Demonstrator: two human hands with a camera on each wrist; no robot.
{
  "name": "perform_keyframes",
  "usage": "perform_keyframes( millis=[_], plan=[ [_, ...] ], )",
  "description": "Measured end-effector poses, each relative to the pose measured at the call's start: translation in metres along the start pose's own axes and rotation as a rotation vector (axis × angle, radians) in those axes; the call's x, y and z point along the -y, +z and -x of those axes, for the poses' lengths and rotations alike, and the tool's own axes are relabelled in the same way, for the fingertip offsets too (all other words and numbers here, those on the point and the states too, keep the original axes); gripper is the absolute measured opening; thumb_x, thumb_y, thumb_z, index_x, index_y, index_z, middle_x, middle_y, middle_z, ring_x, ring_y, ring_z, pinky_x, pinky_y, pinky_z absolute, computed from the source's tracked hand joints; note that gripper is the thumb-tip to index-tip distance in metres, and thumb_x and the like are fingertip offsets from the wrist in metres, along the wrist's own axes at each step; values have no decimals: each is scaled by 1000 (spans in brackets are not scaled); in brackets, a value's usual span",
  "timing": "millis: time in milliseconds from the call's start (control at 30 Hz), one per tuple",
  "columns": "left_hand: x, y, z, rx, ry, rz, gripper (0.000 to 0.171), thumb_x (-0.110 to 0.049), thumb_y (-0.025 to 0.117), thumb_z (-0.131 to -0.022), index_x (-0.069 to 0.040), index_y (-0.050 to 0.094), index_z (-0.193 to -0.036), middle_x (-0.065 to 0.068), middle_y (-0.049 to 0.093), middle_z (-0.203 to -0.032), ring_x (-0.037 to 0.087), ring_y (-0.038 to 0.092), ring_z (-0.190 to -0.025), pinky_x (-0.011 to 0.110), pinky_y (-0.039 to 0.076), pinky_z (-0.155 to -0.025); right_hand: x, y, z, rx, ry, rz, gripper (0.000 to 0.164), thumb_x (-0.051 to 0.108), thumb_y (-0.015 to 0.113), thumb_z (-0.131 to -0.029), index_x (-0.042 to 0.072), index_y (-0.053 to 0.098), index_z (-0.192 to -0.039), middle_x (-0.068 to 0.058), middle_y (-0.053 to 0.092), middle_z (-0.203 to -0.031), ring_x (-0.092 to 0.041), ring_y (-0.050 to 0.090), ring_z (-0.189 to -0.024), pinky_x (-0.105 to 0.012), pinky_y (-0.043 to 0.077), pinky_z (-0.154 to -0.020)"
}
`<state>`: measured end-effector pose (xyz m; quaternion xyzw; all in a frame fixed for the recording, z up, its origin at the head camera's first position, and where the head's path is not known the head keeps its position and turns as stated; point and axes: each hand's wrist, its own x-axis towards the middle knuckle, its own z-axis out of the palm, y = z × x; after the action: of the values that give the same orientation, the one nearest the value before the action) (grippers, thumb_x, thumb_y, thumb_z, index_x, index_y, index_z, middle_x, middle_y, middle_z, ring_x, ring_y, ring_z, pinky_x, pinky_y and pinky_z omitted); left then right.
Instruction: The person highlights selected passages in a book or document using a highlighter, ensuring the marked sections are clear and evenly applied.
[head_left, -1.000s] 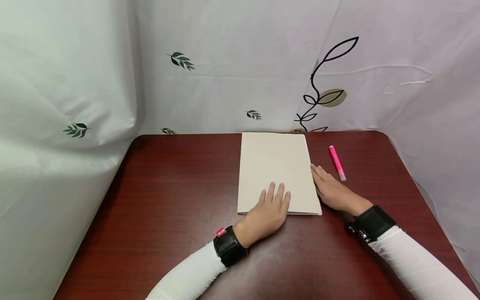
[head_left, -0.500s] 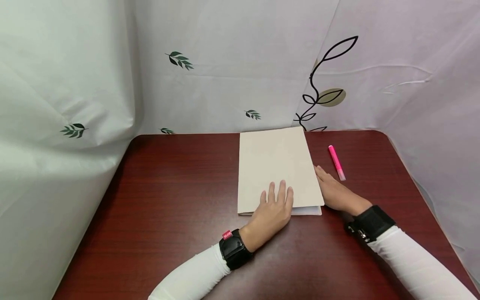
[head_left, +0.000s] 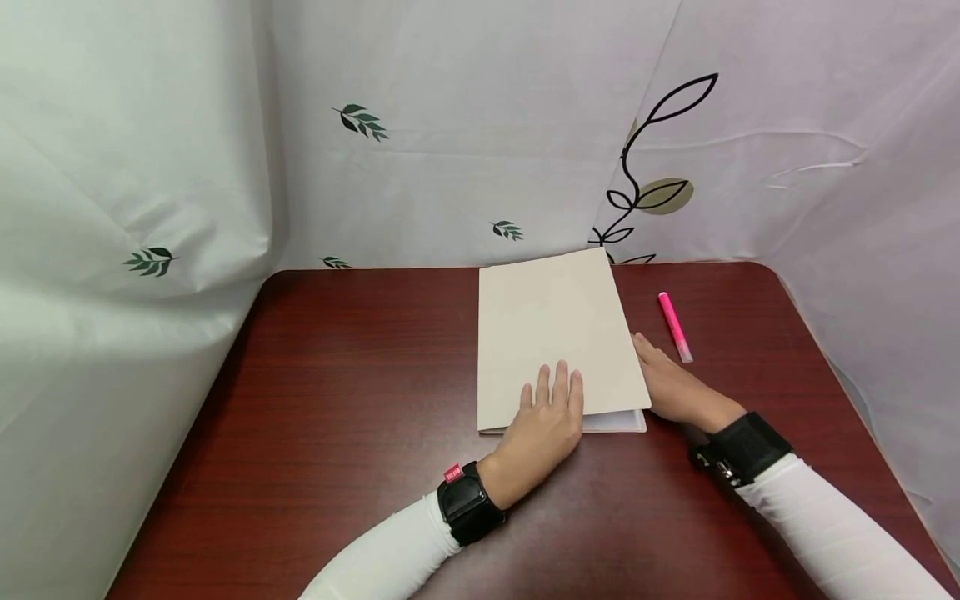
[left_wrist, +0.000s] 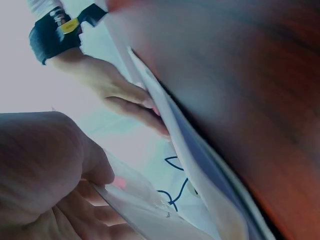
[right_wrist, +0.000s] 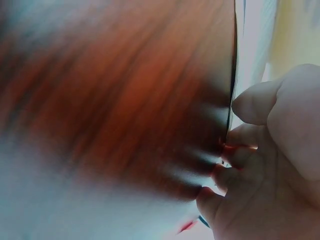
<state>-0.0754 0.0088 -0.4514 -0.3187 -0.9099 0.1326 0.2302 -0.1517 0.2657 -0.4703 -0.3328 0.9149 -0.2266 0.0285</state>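
Observation:
A cream paper folder [head_left: 555, 325] lies on the table, its front cover tilted up along the right side, with white sheets [head_left: 617, 422] showing in the gap. My left hand [head_left: 542, 433] spreads its fingers over the near part of the cover. From the left wrist view, the raised cover [left_wrist: 155, 215] sits pinched between my left thumb [left_wrist: 100, 167] and fingers. My right hand [head_left: 678, 387] is at the folder's right edge, partly hidden by the cover. In the right wrist view its thumb [right_wrist: 257, 102] presses at the lower layers' edge, while the fingertips touch the table.
A pink marker [head_left: 676, 327] with a clear end lies right of the folder, just beyond my right hand. The dark red-brown table [head_left: 360, 375] has rounded far corners. White leaf-patterned cloth [head_left: 450, 125] hangs behind it and along both sides.
My left hand has lifted the front cover's right side, opening a gap over the sheets. The left wrist has shifted slightly right. My right hand has stayed nearly in place.

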Motion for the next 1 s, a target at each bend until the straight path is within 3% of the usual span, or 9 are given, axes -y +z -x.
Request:
perform_keyframes(
  millis=[100,267,367,500,733,867,1000],
  plan=[
    [4,-6,-1,34,-34,84,41,-10,43,-107,1,54,-145,22,59,-146,34,65,-128,43,62,-89,0,0,0,15,29,5,64,14,60,-103,0,32,-159,-29,30,-163,-59,26,-148,-78,33,-108],
    [14,-17,0,139,-109,306,45,-2,41,-108,6,40,-152,28,44,-157,40,52,-141,51,58,-97,2,-2,-3,82,140,20,64,14,54,-106,-5,26,-160,-31,22,-166,-58,22,-150,-75,28,-113],
    [20,-22,3,158,-145,397,49,2,40,-107,7,33,-155,30,36,-161,42,46,-145,53,55,-100,4,-3,-4,125,190,37,65,13,53,-106,-9,24,-159,-32,19,-167,-56,20,-152,-71,24,-118],
    [28,-28,7,168,-187,482,53,5,40,-107,6,28,-158,31,28,-164,46,39,-148,54,53,-102,5,-2,-5,138,196,64,65,12,56,-104,-14,27,-156,-33,21,-166,-57,22,-151,-69,25,-118],
    [39,-32,12,222,-297,759,74,9,47,-99,1,12,-164,27,9,-171,50,19,-155,61,43,-110,4,-3,-6,137,193,86,65,13,57,-104,-15,28,-155,-33,21,-166,-56,22,-151,-68,24,-119],
    [49,-33,18,198,-303,836,78,7,49,-98,2,7,-164,27,5,-171,47,14,-156,58,38,-115,5,-2,-5,141,203,80,65,13,56,-105,-14,27,-156,-32,20,-167,-55,21,-152,-68,24,-119],
    [58,-33,25,78,-260,829,69,8,45,-100,9,12,-161,31,13,-168,41,15,-158,51,27,-122,6,-2,-4,138,207,73,66,13,56,-104,-14,27,-156,-32,19,-167,-55,21,-152,-69,24,-119]
  ],
)
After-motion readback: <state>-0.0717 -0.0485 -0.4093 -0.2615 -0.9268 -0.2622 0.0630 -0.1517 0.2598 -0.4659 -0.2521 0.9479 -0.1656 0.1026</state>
